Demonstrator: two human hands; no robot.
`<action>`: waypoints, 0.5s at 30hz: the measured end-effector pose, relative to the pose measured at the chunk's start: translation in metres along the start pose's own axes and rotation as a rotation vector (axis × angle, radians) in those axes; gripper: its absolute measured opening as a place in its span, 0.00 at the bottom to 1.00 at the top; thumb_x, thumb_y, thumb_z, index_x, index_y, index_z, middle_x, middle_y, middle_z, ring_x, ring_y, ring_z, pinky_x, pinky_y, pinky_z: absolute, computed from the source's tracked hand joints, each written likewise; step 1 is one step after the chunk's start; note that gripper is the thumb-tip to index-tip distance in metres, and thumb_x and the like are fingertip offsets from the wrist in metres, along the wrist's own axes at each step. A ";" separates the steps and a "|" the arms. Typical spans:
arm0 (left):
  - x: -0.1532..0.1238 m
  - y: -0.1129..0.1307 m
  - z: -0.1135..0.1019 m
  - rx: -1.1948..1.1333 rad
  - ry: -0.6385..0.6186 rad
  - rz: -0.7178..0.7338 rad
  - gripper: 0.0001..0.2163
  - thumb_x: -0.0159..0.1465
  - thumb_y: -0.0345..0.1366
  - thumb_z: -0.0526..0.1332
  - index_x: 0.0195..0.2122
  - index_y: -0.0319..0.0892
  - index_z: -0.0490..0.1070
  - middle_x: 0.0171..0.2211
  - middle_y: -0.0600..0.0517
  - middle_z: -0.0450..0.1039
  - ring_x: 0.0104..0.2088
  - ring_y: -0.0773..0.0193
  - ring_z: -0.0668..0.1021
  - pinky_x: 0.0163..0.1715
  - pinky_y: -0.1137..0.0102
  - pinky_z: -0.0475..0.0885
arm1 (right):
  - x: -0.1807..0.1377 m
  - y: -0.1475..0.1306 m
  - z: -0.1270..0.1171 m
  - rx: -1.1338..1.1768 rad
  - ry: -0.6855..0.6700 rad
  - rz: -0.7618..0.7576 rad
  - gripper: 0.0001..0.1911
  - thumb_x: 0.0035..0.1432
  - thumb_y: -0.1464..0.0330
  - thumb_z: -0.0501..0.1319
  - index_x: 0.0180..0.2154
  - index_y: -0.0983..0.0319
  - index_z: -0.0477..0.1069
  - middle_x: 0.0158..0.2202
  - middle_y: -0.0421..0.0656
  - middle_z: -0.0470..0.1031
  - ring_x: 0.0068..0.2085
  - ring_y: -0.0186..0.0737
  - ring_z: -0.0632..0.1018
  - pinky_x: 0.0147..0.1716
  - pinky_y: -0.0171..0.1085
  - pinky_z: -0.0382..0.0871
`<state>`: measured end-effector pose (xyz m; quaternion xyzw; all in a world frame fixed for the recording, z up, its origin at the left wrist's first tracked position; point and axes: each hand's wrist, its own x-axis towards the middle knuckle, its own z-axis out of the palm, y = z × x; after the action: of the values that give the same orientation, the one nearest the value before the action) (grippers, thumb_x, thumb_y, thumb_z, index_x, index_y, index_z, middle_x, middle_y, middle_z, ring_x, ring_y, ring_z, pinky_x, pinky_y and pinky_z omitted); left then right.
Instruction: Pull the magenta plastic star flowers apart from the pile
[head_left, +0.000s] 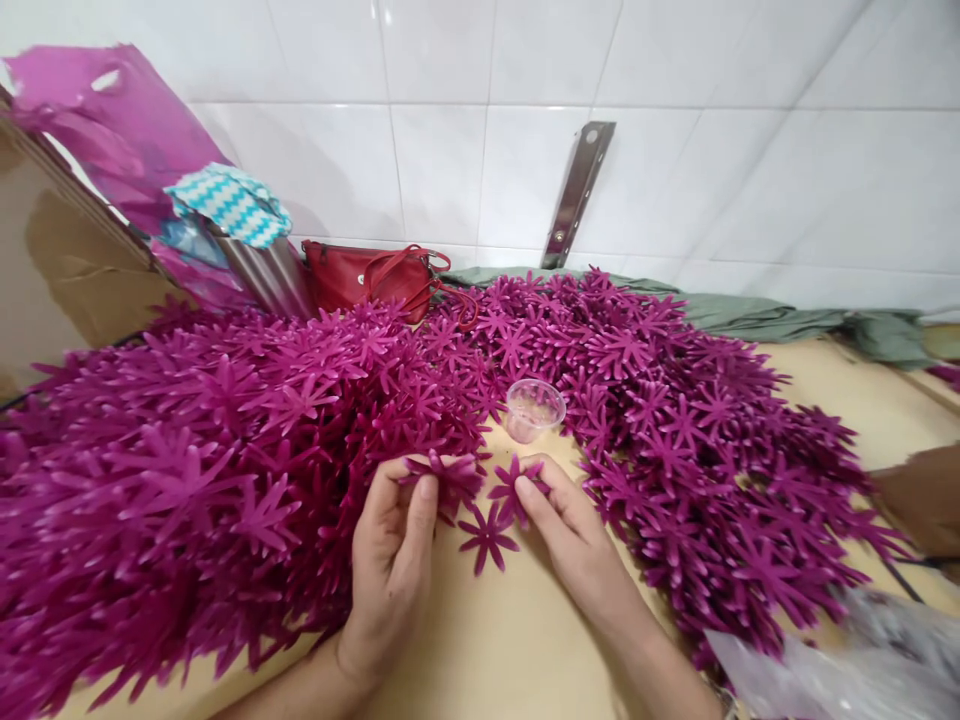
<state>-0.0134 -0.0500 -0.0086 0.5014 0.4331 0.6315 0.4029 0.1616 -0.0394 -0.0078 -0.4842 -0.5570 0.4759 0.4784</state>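
Note:
My left hand [394,545] has its fingers curled round a small stack of magenta plastic flower pieces [448,474], thumb pressed on top. My right hand [574,535] pinches another magenta flower piece [512,487] between thumb and fingertips, close beside the left hand's stack. A single loose flower [487,537] lies on the tan tabletop [487,640] between the two hands. Huge heaps of the same flowers spread to the left [187,470] and to the right [697,420].
A small clear plastic cup [534,408] stands just beyond the hands. A red bag [371,278], a pink plastic bag [97,130], cardboard [67,260] and a green cloth [787,320] lie along the white tiled wall. Clear plastic [840,665] lies at the lower right.

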 end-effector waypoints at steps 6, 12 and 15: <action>-0.003 -0.002 -0.001 0.008 -0.019 -0.015 0.06 0.73 0.42 0.61 0.46 0.47 0.70 0.35 0.54 0.73 0.35 0.66 0.76 0.35 0.75 0.72 | 0.003 0.008 0.003 -0.205 0.044 -0.155 0.18 0.70 0.57 0.59 0.28 0.58 0.67 0.31 0.40 0.70 0.35 0.40 0.71 0.38 0.36 0.66; -0.004 -0.002 -0.001 0.009 -0.018 -0.001 0.06 0.73 0.41 0.60 0.45 0.46 0.70 0.38 0.53 0.73 0.38 0.66 0.76 0.39 0.74 0.72 | 0.003 0.010 0.005 -0.255 0.045 -0.170 0.27 0.69 0.54 0.59 0.20 0.59 0.63 0.21 0.37 0.61 0.27 0.37 0.65 0.30 0.36 0.61; -0.002 0.001 0.001 -0.035 0.042 0.019 0.06 0.73 0.41 0.60 0.45 0.47 0.70 0.38 0.53 0.72 0.39 0.66 0.76 0.41 0.74 0.73 | 0.002 0.007 0.006 -0.179 0.052 -0.111 0.27 0.70 0.52 0.58 0.21 0.59 0.67 0.21 0.37 0.64 0.27 0.38 0.66 0.30 0.36 0.63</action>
<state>-0.0122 -0.0523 -0.0087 0.4850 0.4255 0.6532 0.3963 0.1558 -0.0374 -0.0153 -0.5056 -0.6104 0.3844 0.4732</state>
